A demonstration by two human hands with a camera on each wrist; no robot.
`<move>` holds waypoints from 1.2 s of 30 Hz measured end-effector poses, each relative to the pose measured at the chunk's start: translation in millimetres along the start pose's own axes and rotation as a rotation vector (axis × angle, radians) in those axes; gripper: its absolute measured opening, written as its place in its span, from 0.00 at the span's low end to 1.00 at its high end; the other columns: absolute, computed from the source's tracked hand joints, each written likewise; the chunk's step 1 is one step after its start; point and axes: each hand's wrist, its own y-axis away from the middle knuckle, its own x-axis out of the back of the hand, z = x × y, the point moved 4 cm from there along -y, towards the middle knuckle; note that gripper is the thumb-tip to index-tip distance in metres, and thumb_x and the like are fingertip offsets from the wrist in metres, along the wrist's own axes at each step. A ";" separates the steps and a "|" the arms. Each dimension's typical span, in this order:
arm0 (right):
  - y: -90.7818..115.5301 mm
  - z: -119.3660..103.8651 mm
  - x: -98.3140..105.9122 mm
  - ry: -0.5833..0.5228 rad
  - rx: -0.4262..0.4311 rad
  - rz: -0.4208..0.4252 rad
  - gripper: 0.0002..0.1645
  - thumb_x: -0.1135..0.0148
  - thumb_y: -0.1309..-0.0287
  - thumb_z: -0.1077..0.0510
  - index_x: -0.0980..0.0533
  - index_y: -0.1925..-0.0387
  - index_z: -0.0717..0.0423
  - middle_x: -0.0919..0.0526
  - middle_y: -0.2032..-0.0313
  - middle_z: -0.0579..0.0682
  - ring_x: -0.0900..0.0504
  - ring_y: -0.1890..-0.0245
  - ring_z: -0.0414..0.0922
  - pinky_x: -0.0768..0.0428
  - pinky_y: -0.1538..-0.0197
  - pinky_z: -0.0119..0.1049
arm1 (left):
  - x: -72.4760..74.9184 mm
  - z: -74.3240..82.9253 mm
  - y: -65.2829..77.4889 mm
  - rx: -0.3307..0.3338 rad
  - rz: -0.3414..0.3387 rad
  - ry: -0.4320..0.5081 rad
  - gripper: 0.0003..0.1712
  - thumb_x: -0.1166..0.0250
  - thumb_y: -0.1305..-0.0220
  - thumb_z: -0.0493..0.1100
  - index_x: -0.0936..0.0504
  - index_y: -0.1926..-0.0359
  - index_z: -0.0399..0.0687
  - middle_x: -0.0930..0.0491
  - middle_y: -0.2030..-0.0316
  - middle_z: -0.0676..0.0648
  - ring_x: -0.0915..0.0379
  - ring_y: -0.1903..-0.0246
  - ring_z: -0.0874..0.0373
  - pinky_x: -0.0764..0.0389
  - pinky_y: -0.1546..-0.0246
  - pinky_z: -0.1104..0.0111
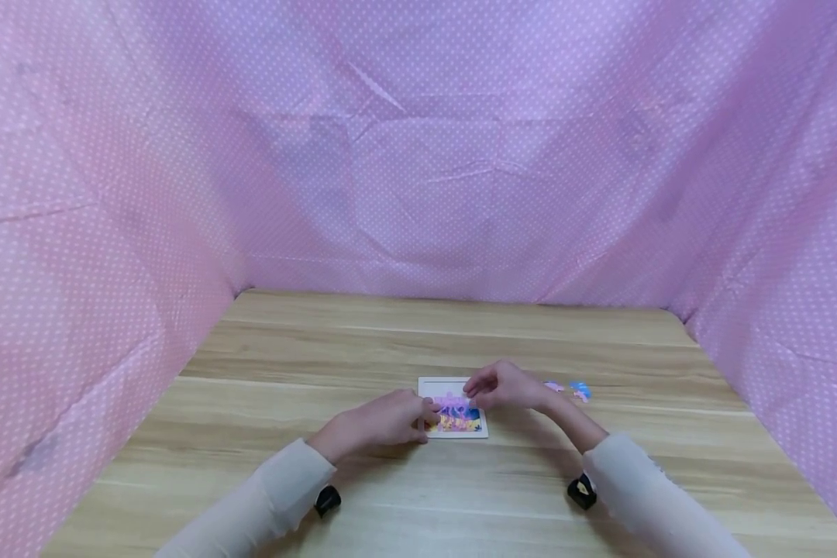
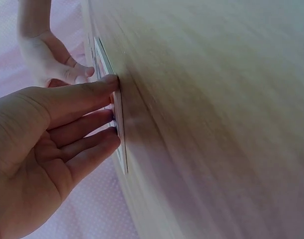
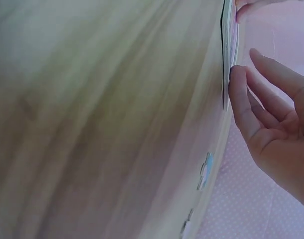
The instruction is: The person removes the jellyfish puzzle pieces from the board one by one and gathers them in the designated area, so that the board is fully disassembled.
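A small jigsaw puzzle in a white frame (image 1: 460, 435) lies flat on the table, its assembled lower part pink, blue and yellow, its upper part pale. My left hand (image 1: 390, 418) rests at its left side; in the left wrist view the thumb (image 2: 110, 79) touches the near edge and fairly straight fingertips rest on the puzzle. Over the puzzle's right side is my right hand (image 1: 505, 385). In the right wrist view its fingers (image 3: 240, 84) touch the frame's edge with the thumb held apart, and I see no piece between them.
Two loose puzzle pieces lie right of the frame: a blue and pink one (image 1: 580, 390) and a pinkish one (image 1: 553, 386) partly behind the right wrist. The wooden table (image 1: 307, 341) is enclosed by a pink dotted cloth (image 1: 418, 201). A black wrist device (image 1: 328, 501) hangs under the left sleeve.
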 end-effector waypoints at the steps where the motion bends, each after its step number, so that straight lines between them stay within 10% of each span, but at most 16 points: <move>1: -0.1 -0.9 -0.8 0.015 -0.001 -0.006 0.16 0.29 0.42 0.64 0.17 0.53 0.67 0.11 0.59 0.57 0.14 0.60 0.40 0.17 0.57 0.27 | 0.5 0.6 0.0 0.001 -0.003 0.002 0.16 0.30 0.33 0.42 0.13 0.45 0.49 0.13 0.53 0.55 0.27 0.69 0.71 0.23 0.63 0.78; 16: -4.0 -9.4 -6.3 0.134 0.018 -0.008 0.14 0.25 0.48 0.68 0.16 0.58 0.65 0.16 0.71 0.50 0.23 0.70 0.35 0.23 0.66 0.25 | 6.4 5.3 -8.0 -0.062 0.003 -0.046 0.02 0.29 0.35 0.41 0.14 0.65 0.51 0.23 0.73 0.59 0.34 0.77 0.69 0.31 0.73 0.77; 21: -6.6 -9.4 -6.7 0.134 0.020 -0.019 0.14 0.24 0.49 0.69 0.16 0.58 0.65 0.16 0.71 0.50 0.24 0.70 0.34 0.23 0.66 0.25 | 5.3 8.7 -14.5 -0.053 0.051 -0.093 0.16 0.32 0.31 0.46 0.13 0.46 0.46 0.12 0.51 0.52 0.17 0.54 0.63 0.17 0.51 0.71; 24: -7.2 -8.3 -5.9 0.146 0.014 -0.027 0.14 0.25 0.49 0.69 0.17 0.59 0.64 0.17 0.71 0.49 0.24 0.70 0.35 0.23 0.66 0.25 | 1.6 12.4 -18.1 -0.086 0.012 -0.101 0.22 0.35 0.28 0.49 0.18 0.38 0.48 0.22 0.34 0.49 0.28 0.32 0.57 0.26 0.33 0.63; 36: -6.3 -5.2 -3.3 0.117 -0.028 -0.059 0.15 0.26 0.47 0.68 0.19 0.57 0.63 0.19 0.67 0.52 0.25 0.67 0.38 0.24 0.62 0.26 | -6.4 13.3 -22.0 -0.098 -0.058 -0.116 0.22 0.39 0.25 0.49 0.21 0.34 0.53 0.26 0.31 0.53 0.29 0.32 0.59 0.26 0.33 0.64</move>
